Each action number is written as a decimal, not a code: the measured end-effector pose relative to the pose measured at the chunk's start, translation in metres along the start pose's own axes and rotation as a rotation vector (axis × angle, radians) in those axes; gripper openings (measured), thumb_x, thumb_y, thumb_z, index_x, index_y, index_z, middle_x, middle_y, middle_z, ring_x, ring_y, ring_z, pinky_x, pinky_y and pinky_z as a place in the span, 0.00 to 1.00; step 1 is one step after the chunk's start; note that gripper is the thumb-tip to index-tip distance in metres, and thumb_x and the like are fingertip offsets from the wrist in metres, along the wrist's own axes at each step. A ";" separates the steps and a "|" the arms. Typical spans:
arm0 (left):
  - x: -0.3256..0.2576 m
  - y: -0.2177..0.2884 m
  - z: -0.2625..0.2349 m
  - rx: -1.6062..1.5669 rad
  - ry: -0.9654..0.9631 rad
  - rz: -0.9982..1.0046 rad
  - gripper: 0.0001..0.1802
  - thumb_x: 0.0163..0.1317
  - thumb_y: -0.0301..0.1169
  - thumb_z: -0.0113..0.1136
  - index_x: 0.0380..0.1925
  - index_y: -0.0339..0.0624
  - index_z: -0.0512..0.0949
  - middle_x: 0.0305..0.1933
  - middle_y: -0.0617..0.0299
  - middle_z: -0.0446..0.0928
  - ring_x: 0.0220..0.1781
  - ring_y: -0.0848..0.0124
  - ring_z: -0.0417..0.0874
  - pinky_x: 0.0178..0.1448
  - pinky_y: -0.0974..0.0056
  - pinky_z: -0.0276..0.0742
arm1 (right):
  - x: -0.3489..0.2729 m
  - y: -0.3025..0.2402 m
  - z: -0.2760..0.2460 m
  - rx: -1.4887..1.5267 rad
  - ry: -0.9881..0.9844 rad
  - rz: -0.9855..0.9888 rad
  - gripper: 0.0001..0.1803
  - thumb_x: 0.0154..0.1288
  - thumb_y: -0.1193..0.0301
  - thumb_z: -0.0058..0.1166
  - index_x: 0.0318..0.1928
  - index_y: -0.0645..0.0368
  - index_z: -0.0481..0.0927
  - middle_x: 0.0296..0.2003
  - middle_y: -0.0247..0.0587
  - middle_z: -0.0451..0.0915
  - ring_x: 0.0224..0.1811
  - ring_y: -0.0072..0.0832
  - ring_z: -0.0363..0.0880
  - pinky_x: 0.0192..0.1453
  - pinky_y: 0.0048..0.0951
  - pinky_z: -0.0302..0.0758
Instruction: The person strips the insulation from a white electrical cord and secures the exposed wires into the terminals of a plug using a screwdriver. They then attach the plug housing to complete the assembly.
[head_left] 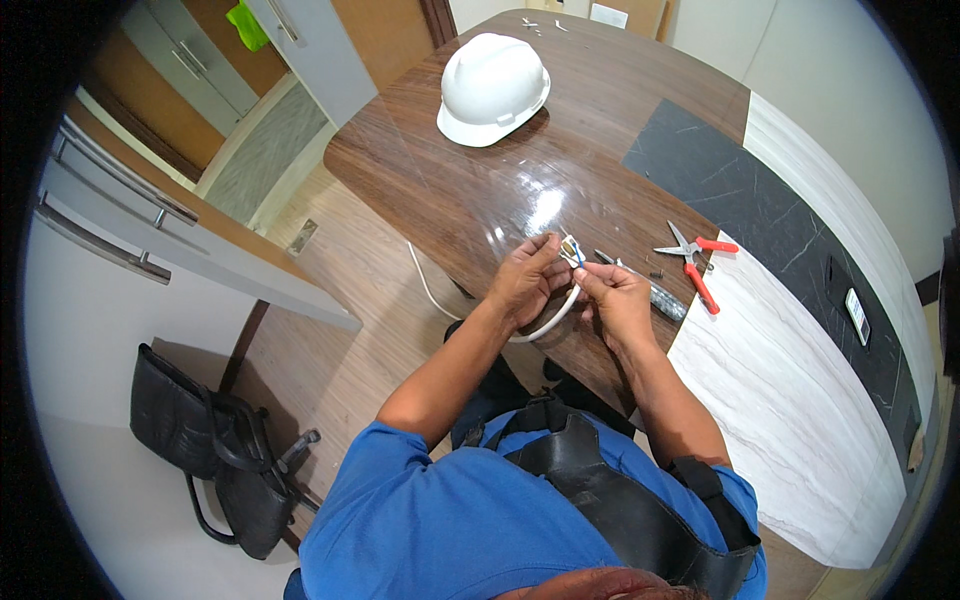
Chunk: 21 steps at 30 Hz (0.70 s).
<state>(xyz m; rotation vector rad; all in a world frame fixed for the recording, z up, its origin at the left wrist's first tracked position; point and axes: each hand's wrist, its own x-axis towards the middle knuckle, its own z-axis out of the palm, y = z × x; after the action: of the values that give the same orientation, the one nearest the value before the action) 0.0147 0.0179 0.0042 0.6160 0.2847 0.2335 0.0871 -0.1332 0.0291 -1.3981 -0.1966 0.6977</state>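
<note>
Close to the table's near edge, both hands meet around a small white electrical fitting [570, 250] with metal parts and a blue wire showing. My left hand [526, 280] is closed, thumb and fingers pinching the fitting from its left side. My right hand [618, 302] is closed too, its thumb and fingertips at the wire end of a white cable [552, 324] just below the fitting. From there the cable bends down and left, past the table edge. Beside my right hand lies a screwdriver [664, 298] with a greyish handle, partly hidden by the hand.
Long-nose pliers [700, 264] with red handles lie spread on the right, near small screws [656, 273]. A white hard hat [492, 88] sits farther back on the wooden table [400, 150]. A handheld device [857, 316] rests far right. A black chair [225, 450] stands at left.
</note>
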 end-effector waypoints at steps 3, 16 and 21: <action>0.000 -0.002 0.001 0.017 0.029 0.006 0.11 0.73 0.35 0.58 0.50 0.44 0.76 0.46 0.59 0.83 0.47 0.66 0.86 0.54 0.60 0.85 | 0.001 -0.004 0.001 -0.058 0.019 0.008 0.12 0.62 0.76 0.67 0.44 0.69 0.85 0.30 0.42 0.86 0.27 0.23 0.83 0.22 0.22 0.75; -0.006 -0.002 0.012 -0.035 0.053 -0.027 0.12 0.72 0.34 0.58 0.51 0.41 0.74 0.46 0.57 0.82 0.45 0.66 0.86 0.50 0.59 0.88 | -0.002 -0.014 -0.002 -0.071 -0.016 0.012 0.09 0.64 0.72 0.67 0.39 0.65 0.83 0.29 0.38 0.84 0.25 0.21 0.81 0.27 0.21 0.77; -0.008 -0.003 0.012 0.011 0.002 -0.004 0.13 0.72 0.34 0.58 0.51 0.41 0.74 0.46 0.57 0.81 0.45 0.66 0.86 0.51 0.59 0.88 | -0.002 -0.016 0.000 -0.105 0.015 -0.081 0.11 0.64 0.71 0.68 0.41 0.66 0.84 0.31 0.38 0.84 0.28 0.20 0.81 0.28 0.20 0.76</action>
<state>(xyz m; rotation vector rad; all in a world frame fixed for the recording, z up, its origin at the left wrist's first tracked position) 0.0115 0.0073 0.0133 0.6261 0.2896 0.2286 0.0913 -0.1346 0.0442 -1.4873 -0.2798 0.6168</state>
